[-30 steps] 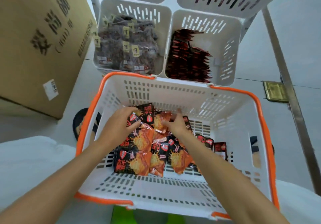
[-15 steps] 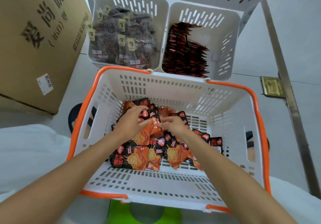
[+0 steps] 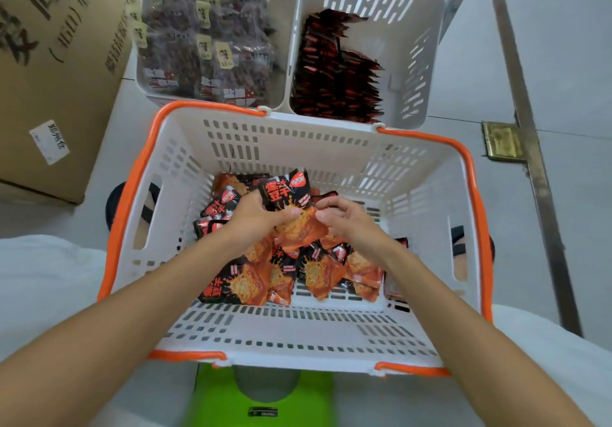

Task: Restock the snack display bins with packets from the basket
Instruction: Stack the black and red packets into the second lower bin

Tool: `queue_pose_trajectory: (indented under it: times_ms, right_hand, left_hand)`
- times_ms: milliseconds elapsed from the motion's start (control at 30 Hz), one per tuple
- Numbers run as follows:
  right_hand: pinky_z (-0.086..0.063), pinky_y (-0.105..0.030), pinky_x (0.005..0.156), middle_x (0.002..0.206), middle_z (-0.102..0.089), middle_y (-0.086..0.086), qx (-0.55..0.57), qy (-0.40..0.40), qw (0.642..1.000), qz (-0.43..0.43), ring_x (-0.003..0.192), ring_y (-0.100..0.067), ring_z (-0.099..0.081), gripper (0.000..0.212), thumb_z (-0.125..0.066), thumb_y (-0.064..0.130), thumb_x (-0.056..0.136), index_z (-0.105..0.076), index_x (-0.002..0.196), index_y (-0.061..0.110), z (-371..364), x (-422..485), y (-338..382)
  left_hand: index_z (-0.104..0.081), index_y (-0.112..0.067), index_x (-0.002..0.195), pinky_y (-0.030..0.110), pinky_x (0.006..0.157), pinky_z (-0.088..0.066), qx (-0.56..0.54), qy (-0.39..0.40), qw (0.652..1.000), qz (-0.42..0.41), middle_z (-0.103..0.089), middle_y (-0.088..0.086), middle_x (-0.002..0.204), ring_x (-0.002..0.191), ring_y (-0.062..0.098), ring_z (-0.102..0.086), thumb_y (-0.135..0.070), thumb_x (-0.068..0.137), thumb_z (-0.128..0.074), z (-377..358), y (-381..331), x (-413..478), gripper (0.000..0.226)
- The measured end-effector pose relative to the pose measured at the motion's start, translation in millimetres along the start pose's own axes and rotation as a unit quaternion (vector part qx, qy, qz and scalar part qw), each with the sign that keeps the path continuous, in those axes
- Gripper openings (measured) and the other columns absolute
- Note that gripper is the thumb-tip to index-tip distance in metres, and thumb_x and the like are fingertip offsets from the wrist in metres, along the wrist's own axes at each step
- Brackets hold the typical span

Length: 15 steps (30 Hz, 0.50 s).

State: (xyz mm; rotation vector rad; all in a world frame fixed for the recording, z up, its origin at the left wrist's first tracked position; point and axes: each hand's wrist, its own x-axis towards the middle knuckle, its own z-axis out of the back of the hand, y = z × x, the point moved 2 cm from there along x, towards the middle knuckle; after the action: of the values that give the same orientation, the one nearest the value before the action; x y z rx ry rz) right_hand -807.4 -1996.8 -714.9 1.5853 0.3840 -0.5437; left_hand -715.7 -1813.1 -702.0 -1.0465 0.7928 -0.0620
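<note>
A white basket with an orange rim (image 3: 470,174) sits in front of me, holding a heap of black-and-orange snack packets (image 3: 251,284). My left hand (image 3: 255,218) grips a bunch of these packets (image 3: 288,194), lifted slightly above the heap. My right hand (image 3: 344,219) pinches the edge of the same bunch from the right. Beyond the basket stand two white display bins: the left bin (image 3: 291,12) is filled with dark packets with yellow labels, the right bin (image 3: 427,62) holds a row of dark red packets on its left side.
A large cardboard box (image 3: 56,72) stands at the left. A metal floor rail (image 3: 530,128) and a brass plate (image 3: 501,141) lie at the right. A green object (image 3: 265,397) lies below the basket's near rim. White cloth covers both lower corners.
Both hands have come together over the heap and gathered a bunch of packets, which now stands raised a little. The view has shifted closer to the basket.
</note>
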Motion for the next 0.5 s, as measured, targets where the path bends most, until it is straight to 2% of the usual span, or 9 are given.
queue_pose_trajectory:
  times_ms: [67,133,200,233,300,333,367,433,500]
  right_hand:
    - [-0.043,-0.041,0.106,0.135,-0.054,0.002,-0.121,-0.084,0.989,-0.028,0.123,-0.017,-0.054,0.052,-0.067,0.032,0.092,-0.048,0.138,0.018,26.6,15.5,-17.2]
    - [-0.027,-0.047,0.117,0.156,-0.029,-0.007,-0.331,-0.142,0.927,-0.103,0.142,-0.026,-0.030,0.072,-0.057,0.047,0.095,-0.028,0.152,0.014,45.0,34.2,-44.1]
    - [-0.014,-0.047,0.121,0.161,-0.013,-0.018,-0.488,-0.133,0.850,-0.148,0.149,-0.034,-0.012,0.076,-0.049,0.054,0.096,-0.024,0.153,0.010,40.6,44.2,-73.6]
    - [-0.015,-0.044,0.121,0.159,-0.019,-0.019,-0.508,-0.142,0.840,-0.128,0.148,-0.035,-0.014,0.070,-0.053,0.050,0.096,-0.033,0.148,0.008,32.8,45.3,-82.2]
    - [-0.031,-0.038,0.109,0.134,-0.045,-0.014,-0.479,-0.190,0.857,-0.016,0.133,-0.034,-0.036,0.030,-0.064,0.028,0.091,-0.056,0.115,0.011,17.4,41.1,-81.4]
    - [-0.038,-0.035,0.100,0.120,-0.052,-0.008,-0.440,-0.205,0.874,0.023,0.123,-0.032,-0.046,0.017,-0.066,0.016,0.088,-0.056,0.101,0.014,12.2,39.0,-76.8]
    - [-0.042,-0.034,0.095,0.116,-0.054,-0.006,-0.394,-0.213,0.893,0.039,0.117,-0.030,-0.050,0.021,-0.068,0.012,0.086,-0.055,0.102,0.014,10.4,39.6,-74.3]
    - [-0.039,-0.038,0.109,0.141,-0.045,-0.010,-0.343,-0.210,0.915,-0.004,0.133,-0.030,-0.041,0.062,-0.075,0.024,0.085,-0.042,0.137,0.012,13.4,44.5,-70.6]
    - [-0.019,-0.044,0.121,0.162,-0.015,-0.010,-0.430,-0.170,0.884,-0.065,0.149,-0.029,-0.014,0.095,-0.073,0.043,0.085,-0.015,0.155,0.013,15.3,50.0,-75.1]
  left_hand:
    - [-0.064,-0.018,0.090,0.017,0.065,-0.054,-0.018,-0.019,1.000,-0.008,-0.070,-0.002,0.086,0.077,0.007,-0.067,-0.016,0.085,-0.077,4.7,-0.5,-0.8,0.014]
    - [-0.066,-0.014,0.098,0.035,0.083,-0.055,-0.020,-0.034,0.999,-0.002,-0.072,0.006,0.097,0.089,0.019,-0.068,-0.020,0.087,-0.076,19.1,6.7,0.2,0.017]
    - [-0.067,-0.014,0.094,0.042,0.083,-0.054,-0.013,-0.043,0.999,0.014,-0.072,0.010,0.093,0.088,0.023,-0.068,-0.022,0.088,-0.074,34.2,14.3,1.0,0.012]
    - [-0.067,-0.016,0.091,0.039,0.079,-0.055,-0.013,-0.043,0.999,0.024,-0.071,0.008,0.089,0.085,0.023,-0.067,-0.022,0.090,-0.072,40.1,19.2,2.0,0.008]
    - [-0.064,-0.020,0.090,0.032,0.069,-0.050,-0.022,-0.045,0.998,0.040,-0.069,0.000,0.086,0.080,0.019,-0.065,-0.019,0.092,-0.069,48.7,23.6,2.2,0.006]
    - [-0.064,-0.020,0.093,0.030,0.069,-0.049,-0.024,-0.049,0.997,0.045,-0.069,0.000,0.088,0.081,0.018,-0.065,-0.018,0.092,-0.069,51.7,24.8,2.8,0.005]
    - [-0.064,-0.019,0.097,0.031,0.071,-0.049,-0.023,-0.051,0.997,0.047,-0.069,0.000,0.092,0.084,0.019,-0.065,-0.019,0.093,-0.068,53.3,26.4,3.7,0.006]
    - [-0.065,-0.019,0.101,0.033,0.075,-0.049,-0.027,-0.047,0.998,0.044,-0.069,0.000,0.096,0.089,0.020,-0.065,-0.018,0.093,-0.068,52.8,27.9,3.6,0.009]
    - [-0.064,-0.020,0.099,0.032,0.073,-0.049,-0.022,-0.037,0.998,0.040,-0.069,0.001,0.096,0.089,0.020,-0.064,-0.016,0.093,-0.068,48.2,29.6,1.4,0.008]
